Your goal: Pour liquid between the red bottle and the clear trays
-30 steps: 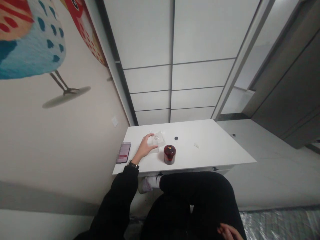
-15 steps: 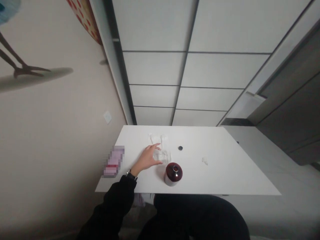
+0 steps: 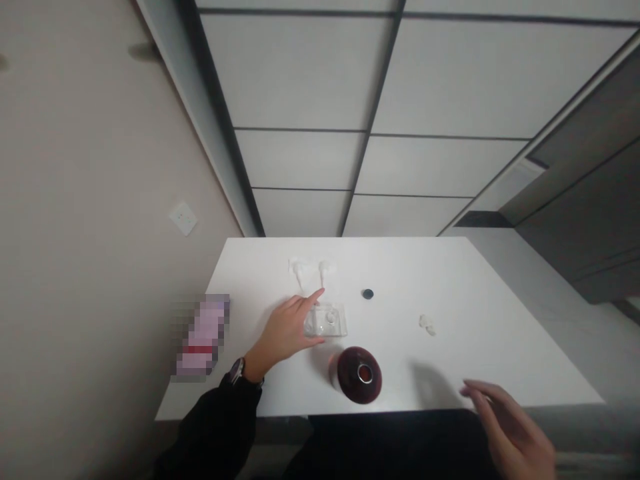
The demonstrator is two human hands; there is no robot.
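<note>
My left hand (image 3: 287,328) reaches over the white table with thumb and forefinger spread around a clear plastic case (image 3: 327,321). The fingertips lie close to the case's far and near edges; whether they touch it I cannot tell. Beyond the hand lie two small clear-wrapped pieces (image 3: 299,268) with thin stems. Right of the near edge of the case stands a pale jar with a dark red, glossy lid (image 3: 359,375) and a ring-shaped knob. My right hand (image 3: 513,423) is above the near right table edge, fingers loosely bent, slightly blurred, with nothing visible held.
A small dark round disc (image 3: 368,294) lies mid-table, and a crumpled whitish scrap (image 3: 427,325) farther right. At the left table edge is a blurred-out pink item (image 3: 203,337). A wall with a socket (image 3: 183,218) borders the left; panelled doors (image 3: 300,160) stand behind the table (image 3: 400,267).
My right hand has come into view at the lower right. The view has tilted down and closer. My left hand stays spread beside the clear case, which shows more plainly.
</note>
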